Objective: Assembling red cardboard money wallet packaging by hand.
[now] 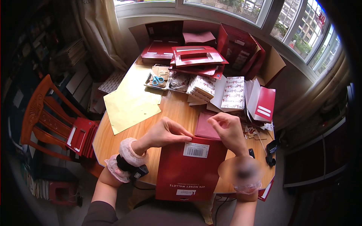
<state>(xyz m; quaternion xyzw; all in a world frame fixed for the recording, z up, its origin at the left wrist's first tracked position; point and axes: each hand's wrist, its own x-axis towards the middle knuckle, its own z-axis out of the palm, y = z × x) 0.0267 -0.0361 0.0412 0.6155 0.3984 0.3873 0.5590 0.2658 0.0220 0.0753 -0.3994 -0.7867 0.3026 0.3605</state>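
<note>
- Head view: round wooden table (177,109) under bay windows, cluttered.
- Flat red cardboard packet (188,169) runs lengthwise toward the person.
- Left hand (164,132) and right hand (228,130) pinch its far edge.

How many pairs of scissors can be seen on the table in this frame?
1. The blue-handled scissors lie in a small tray at the far side of the table, beyond the yellow paper. Others may be hidden under the card stacks.

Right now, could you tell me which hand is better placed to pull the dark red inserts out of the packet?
Probably the right hand: it is on the dark red inserts, while the left hand pinches the red packet at its top edge.
</note>
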